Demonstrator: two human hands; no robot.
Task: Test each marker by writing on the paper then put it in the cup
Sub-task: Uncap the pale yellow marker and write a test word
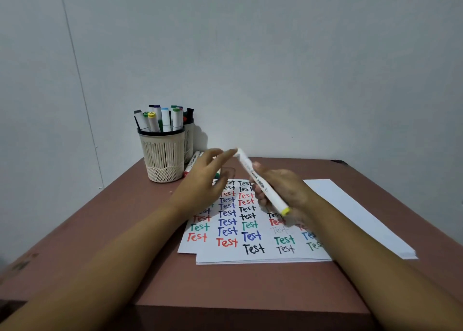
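My right hand (283, 190) grips a white marker (260, 180) with a yellow end cap, held slanted above the paper. My left hand (208, 178) hovers beside it with fingers spread, its fingertips touching or almost touching the marker's upper end. Under both hands lies the paper (250, 230), covered with rows of the word "Test" in black, blue, red and green. A beige mesh cup (164, 155) at the table's back left holds several markers. Loose markers (191, 164) lie on the table just right of the cup, partly hidden by my left hand.
A second cup (189, 140) with markers stands behind the first, against the wall. A blank white sheet (355, 210) lies to the right of the written paper. The brown table (238, 285) ends close to me at the front edge.
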